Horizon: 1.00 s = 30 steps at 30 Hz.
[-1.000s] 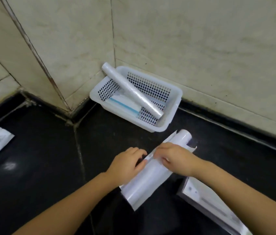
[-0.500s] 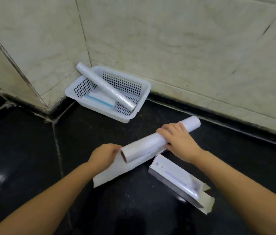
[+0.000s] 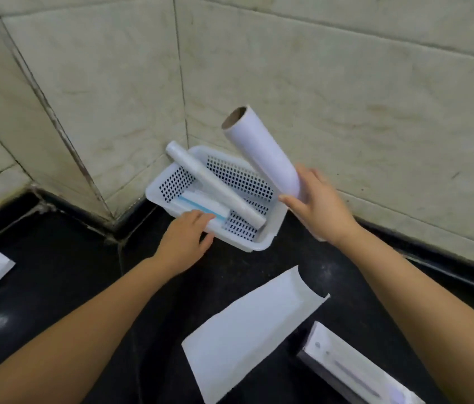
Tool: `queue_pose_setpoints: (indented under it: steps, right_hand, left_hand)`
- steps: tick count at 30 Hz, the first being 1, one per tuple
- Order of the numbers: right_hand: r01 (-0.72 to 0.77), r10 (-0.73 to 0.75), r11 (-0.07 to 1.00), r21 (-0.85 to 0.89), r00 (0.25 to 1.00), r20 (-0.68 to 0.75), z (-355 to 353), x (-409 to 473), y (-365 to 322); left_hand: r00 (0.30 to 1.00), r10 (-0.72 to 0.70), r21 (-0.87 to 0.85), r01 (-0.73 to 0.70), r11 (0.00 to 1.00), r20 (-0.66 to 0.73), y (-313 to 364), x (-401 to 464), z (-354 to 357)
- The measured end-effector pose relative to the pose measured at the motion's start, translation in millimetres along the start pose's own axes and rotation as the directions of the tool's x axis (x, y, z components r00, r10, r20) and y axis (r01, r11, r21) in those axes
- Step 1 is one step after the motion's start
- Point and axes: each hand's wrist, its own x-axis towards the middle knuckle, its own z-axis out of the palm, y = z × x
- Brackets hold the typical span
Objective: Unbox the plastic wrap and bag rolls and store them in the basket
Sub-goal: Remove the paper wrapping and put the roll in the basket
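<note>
because the right hand (image 3: 321, 209) grips the unboxed roll (image 3: 262, 150) tilted above the basket (image 3: 270, 243), the left hand (image 3: 184, 240), fingers loosely spread, seems to steady the basket's near rim.

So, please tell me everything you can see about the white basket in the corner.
The white basket looks like plastic, rectangular, with rounded rims and perforated walls and floor. It sits on the black counter, in the corner of the tiled walls. Inside lie a flat white pack with a blue stripe and a thin roll resting diagonally, its far end propped on the back rim. The left hand touches the near rim.
</note>
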Motion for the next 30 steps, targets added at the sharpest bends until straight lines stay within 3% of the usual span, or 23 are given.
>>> queue_pose_setpoints:
  steps: [3,6,11,14,16,20,22,25,30]
  right_hand:
    - [0.051,-0.049,0.991,0.127,0.999,-0.019,25,60,-40]
    - [0.008,-0.022,0.986,0.165,0.996,0.084,74,105,-61]
    - [-0.150,0.154,0.988,-0.037,0.940,0.306,150,122,-47]
    - [-0.194,0.229,0.964,-0.181,0.953,0.197,168,128,-34]
    - [-0.180,0.212,0.952,-0.248,0.971,0.109,170,130,-26]
    - [-0.104,0.202,0.948,-0.302,0.928,0.312,176,117,-10]
    - [-0.119,0.222,0.945,-0.303,0.916,0.334,178,110,-6]
    - [-0.165,0.266,0.943,-0.290,0.897,0.353,166,103,-7]
    - [-0.229,0.303,0.933,-0.278,0.916,0.263,108,57,12]
  left_hand:
    - [0.989,-0.115,0.194,0.095,0.976,0.093,-38,12,2]
    - [0.978,-0.135,0.268,0.089,0.959,0.157,-59,12,15]
    - [0.993,-0.065,0.226,0.041,0.973,0.101,-62,9,24]
    - [0.999,-0.014,0.194,0.005,0.981,0.045,-66,8,27]
    - [1.000,0.010,0.200,-0.014,0.980,0.021,-65,9,27]
    - [0.999,-0.023,0.226,0.015,0.974,0.035,-63,10,29]
    - [0.998,-0.036,0.229,0.023,0.973,0.054,-62,11,28]
    - [0.992,-0.044,0.242,0.013,0.970,0.121,-61,11,22]
    - [0.947,-0.138,0.279,0.054,0.959,0.291,-43,23,7]
